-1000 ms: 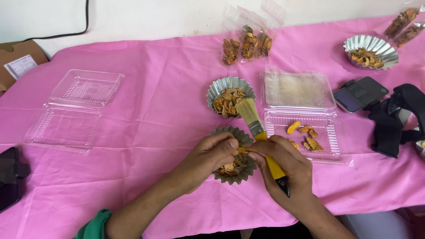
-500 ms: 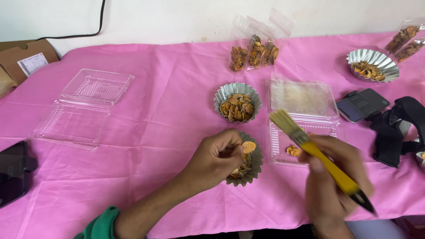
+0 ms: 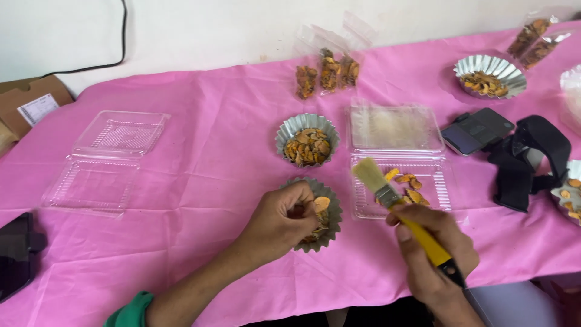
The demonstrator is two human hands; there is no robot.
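Foil cup (image 3: 321,227) of orange chips sits near the tabletop's front edge, left hand (image 3: 281,221) pinching one chip (image 3: 321,203) above it; right hand (image 3: 433,242) grips a yellow-handled brush (image 3: 393,197); a careless sweep might tip the cup, I'd say.

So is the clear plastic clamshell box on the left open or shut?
Open. The clamshell box lies spread flat on the pink tablecloth, lid and base side by side, nothing visible inside either half.
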